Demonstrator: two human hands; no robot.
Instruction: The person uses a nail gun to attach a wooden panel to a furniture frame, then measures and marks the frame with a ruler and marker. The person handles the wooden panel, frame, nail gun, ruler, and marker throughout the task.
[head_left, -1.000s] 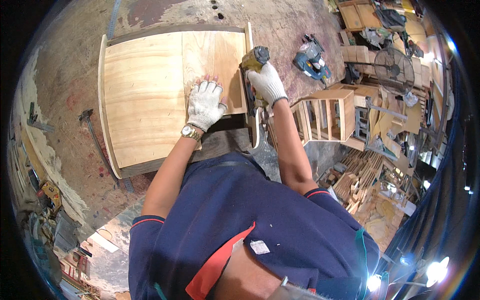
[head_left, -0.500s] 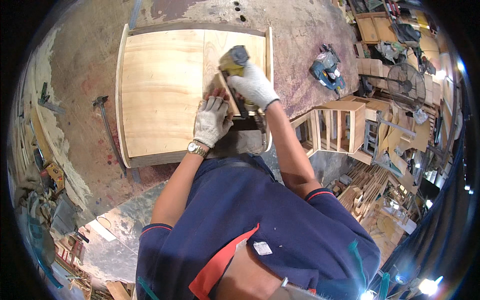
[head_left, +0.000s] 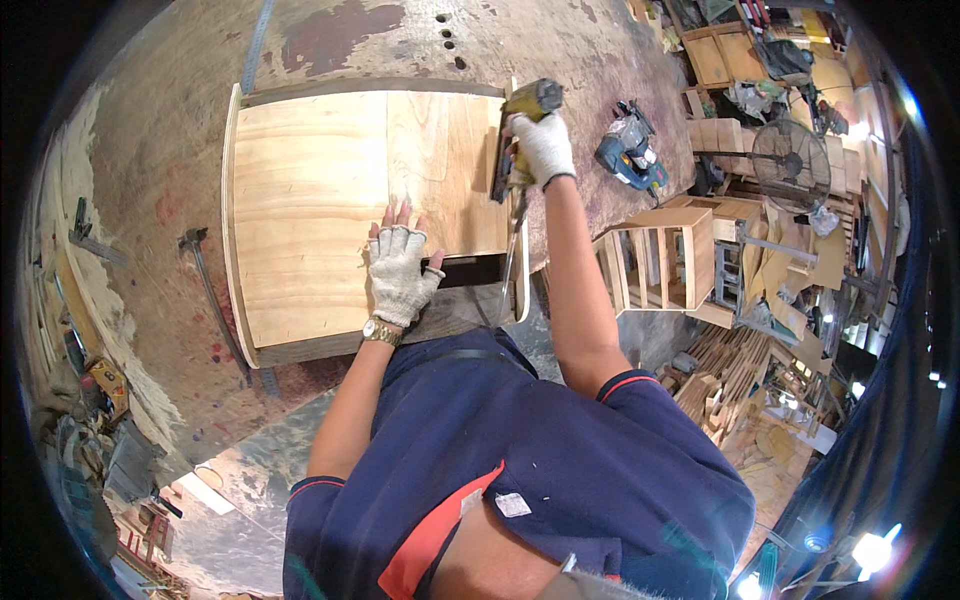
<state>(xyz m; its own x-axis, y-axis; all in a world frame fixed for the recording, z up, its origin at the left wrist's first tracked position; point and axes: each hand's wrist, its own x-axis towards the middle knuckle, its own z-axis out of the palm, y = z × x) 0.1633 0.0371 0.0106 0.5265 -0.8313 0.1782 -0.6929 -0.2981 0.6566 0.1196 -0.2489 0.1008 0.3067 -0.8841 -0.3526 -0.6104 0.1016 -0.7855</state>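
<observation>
A wooden box-like frame (head_left: 310, 220) with pale plywood panels on top lies on the worktable. On its upper face, beside a dark gap at the near edge, my gloved left hand (head_left: 401, 265) rests flat with fingers spread. My gloved right hand (head_left: 543, 148) grips a yellow and black nail gun (head_left: 532, 100) by its handle. The nail gun is over the right side of the frame, its long black magazine along the panel's right edge; whether its nose touches the wood I cannot tell. A hose hangs down from it.
A blue jigsaw-like power tool (head_left: 632, 150) lies right of the frame. A hammer (head_left: 205, 270) lies to the left. A metal ruler (head_left: 257, 50) is at the far left. Beyond the table's right edge stand a slatted wooden piece (head_left: 660, 258), a fan (head_left: 790, 165) and stacked wood strips (head_left: 735, 360).
The nail gun in my right hand has moved from the panel's middle to its right edge. My left hand has shifted slightly left, its fingers spreading out on the panel.
</observation>
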